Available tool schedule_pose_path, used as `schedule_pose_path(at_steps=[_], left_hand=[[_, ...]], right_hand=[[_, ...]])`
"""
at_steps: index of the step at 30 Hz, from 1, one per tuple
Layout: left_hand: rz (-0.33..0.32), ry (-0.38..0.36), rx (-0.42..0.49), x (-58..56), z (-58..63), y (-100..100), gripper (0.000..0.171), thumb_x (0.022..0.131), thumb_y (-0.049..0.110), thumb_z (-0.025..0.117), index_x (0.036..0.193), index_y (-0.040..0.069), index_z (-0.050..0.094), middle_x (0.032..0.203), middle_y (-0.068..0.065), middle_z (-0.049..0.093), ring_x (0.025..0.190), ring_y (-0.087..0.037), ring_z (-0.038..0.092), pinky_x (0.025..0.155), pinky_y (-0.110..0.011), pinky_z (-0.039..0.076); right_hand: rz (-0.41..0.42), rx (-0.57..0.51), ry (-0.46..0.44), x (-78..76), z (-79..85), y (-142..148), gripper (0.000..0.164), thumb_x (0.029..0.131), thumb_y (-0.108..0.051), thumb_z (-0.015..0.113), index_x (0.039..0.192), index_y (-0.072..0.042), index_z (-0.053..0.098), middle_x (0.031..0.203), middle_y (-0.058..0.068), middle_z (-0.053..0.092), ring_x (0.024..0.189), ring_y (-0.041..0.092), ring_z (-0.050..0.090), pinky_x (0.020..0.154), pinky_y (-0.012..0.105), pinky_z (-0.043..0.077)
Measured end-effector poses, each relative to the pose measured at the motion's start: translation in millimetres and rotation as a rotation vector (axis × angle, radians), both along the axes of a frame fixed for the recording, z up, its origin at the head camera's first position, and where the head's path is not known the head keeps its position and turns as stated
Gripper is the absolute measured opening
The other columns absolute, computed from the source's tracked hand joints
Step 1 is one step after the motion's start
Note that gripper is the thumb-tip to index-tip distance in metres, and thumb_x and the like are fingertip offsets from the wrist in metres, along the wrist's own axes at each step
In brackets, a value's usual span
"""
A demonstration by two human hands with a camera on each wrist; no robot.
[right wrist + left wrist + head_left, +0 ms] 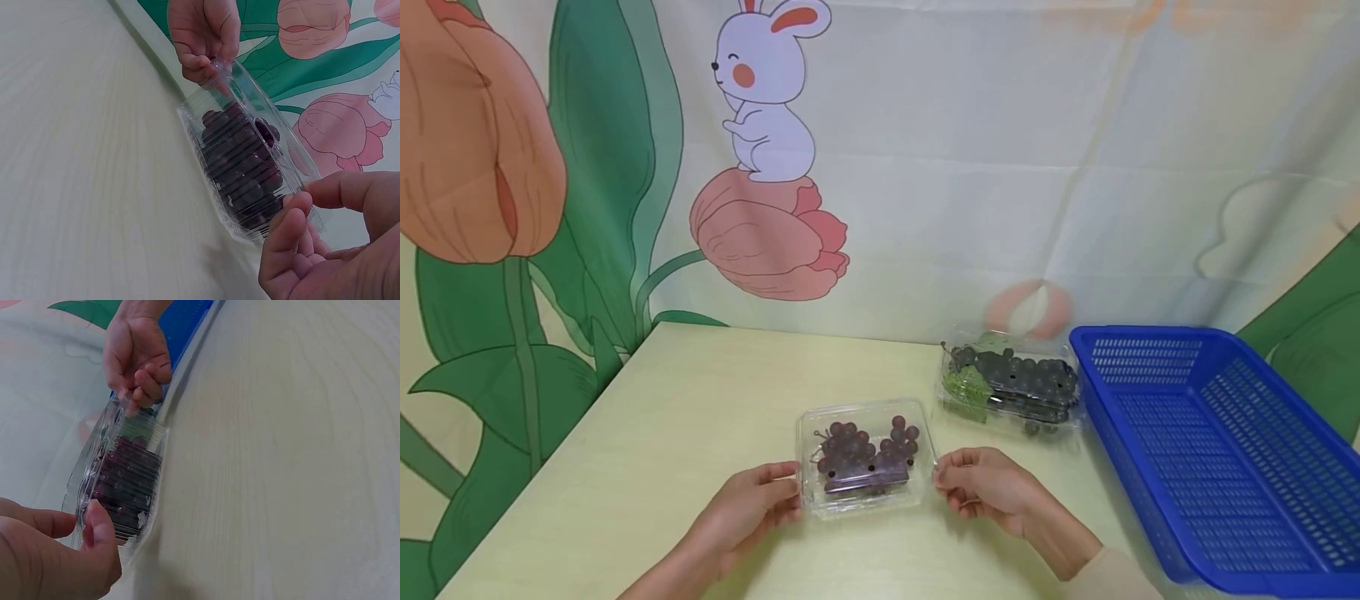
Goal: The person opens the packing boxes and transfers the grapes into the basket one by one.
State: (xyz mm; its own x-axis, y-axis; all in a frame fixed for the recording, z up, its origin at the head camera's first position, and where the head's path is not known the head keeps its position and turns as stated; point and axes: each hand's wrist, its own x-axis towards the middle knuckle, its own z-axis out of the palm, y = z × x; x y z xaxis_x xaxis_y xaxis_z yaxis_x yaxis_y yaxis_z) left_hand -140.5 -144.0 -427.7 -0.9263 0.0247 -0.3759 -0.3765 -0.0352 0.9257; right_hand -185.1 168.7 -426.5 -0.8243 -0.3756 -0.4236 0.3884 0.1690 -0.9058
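A clear plastic clamshell box (868, 408) sits at the middle of the table's near part, its lid down over dark red grapes (850, 446). My left hand (748, 507) pinches the box's left edge between thumb and fingers. At the opposite edge, my right hand (988, 485) pinches the rim near the right side. Ribbed side walls (153, 434) show in the left wrist view, with the grapes (128, 478) behind them. The right wrist view shows both hands at opposite ends of the box (190, 112).
Behind and to the right stands a second clear box (951, 408) with darker grapes and a green leaf (967, 385). Right beside it is a blue perforated plastic basket (1150, 492). A printed curtain (925, 208) hangs along the back edge of the pale wooden table (700, 392).
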Motion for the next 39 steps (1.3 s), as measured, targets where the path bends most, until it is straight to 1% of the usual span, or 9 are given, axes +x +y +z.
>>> schedule_pose_path(at_steps=[4,9,14,21,26,30,39], left_hand=[[-0.008,-0.014,0.037,4.9,-1.2,0.0,0.03,0.106,0.0,0.051,0.129,-0.018,0.052,0.101,-0.019,0.062,0.086,-0.021,0.063,0.078,-0.029,0.061],[-0.038,-0.016,0.064,7.6,-0.5,-1.3,0.03,0.106,0.001,0.051,0.13,-0.018,0.051,0.101,-0.019,0.062,0.087,-0.02,0.063,0.08,-0.03,0.061],[-0.068,-0.02,0.089,8.8,0.5,-4.1,0.036,0.103,-0.003,0.054,0.135,-0.018,0.047,0.105,-0.018,0.061,0.09,-0.02,0.065,0.083,-0.029,0.06],[-0.129,-0.008,0.084,9.7,-1.3,-7.1,0.048,0.099,-0.004,0.059,0.141,-0.019,0.04,0.109,-0.018,0.059,0.093,-0.021,0.064,0.086,-0.03,0.059],[-0.121,-0.013,0.084,8.5,-1.0,-5.8,0.048,0.098,-0.005,0.059,0.141,-0.018,0.041,0.107,-0.018,0.059,0.092,-0.021,0.064,0.084,-0.029,0.059],[-0.114,-0.021,0.082,8.1,0.2,-4.4,0.049,0.098,-0.005,0.059,0.141,-0.018,0.04,0.106,-0.017,0.06,0.091,-0.021,0.063,0.083,-0.028,0.058],[-0.11,-0.015,0.047,11.5,1.0,-3.0,0.05,0.095,-0.006,0.061,0.14,-0.018,0.043,0.107,-0.018,0.059,0.09,-0.022,0.061,0.083,-0.029,0.058]], right_hand=[[-0.003,-0.012,-0.021,3.2,-0.9,-0.1,0.012,0.094,-0.007,0.067,0.103,-0.002,0.062,0.084,0.005,0.063,0.063,0.01,0.055,0.058,0.023,0.046],[-0.004,-0.024,-0.034,7.6,-0.9,0.6,0.014,0.094,-0.007,0.068,0.104,-0.002,0.061,0.084,0.005,0.063,0.064,0.011,0.055,0.057,0.023,0.046],[-0.004,-0.026,-0.034,11.6,-1.1,1.3,0.016,0.093,-0.006,0.068,0.105,-0.002,0.059,0.084,0.006,0.064,0.064,0.011,0.056,0.057,0.022,0.046],[0.001,-0.037,-0.026,16.7,-4.0,2.6,0.018,0.093,-0.005,0.068,0.107,-0.002,0.057,0.084,0.006,0.064,0.064,0.011,0.056,0.056,0.022,0.046],[0.009,-0.041,-0.036,18.9,-4.2,3.7,0.02,0.091,-0.006,0.069,0.106,-0.002,0.056,0.083,0.006,0.064,0.064,0.011,0.056,0.056,0.022,0.045],[0.02,-0.047,-0.04,20.8,-3.3,4.5,0.019,0.092,-0.007,0.069,0.105,-0.003,0.056,0.083,0.005,0.064,0.064,0.01,0.056,0.056,0.021,0.045],[0.044,-0.054,-0.054,27.0,-2.8,6.1,0.019,0.091,-0.008,0.07,0.102,-0.004,0.055,0.082,0.006,0.064,0.064,0.011,0.057,0.054,0.02,0.045]])
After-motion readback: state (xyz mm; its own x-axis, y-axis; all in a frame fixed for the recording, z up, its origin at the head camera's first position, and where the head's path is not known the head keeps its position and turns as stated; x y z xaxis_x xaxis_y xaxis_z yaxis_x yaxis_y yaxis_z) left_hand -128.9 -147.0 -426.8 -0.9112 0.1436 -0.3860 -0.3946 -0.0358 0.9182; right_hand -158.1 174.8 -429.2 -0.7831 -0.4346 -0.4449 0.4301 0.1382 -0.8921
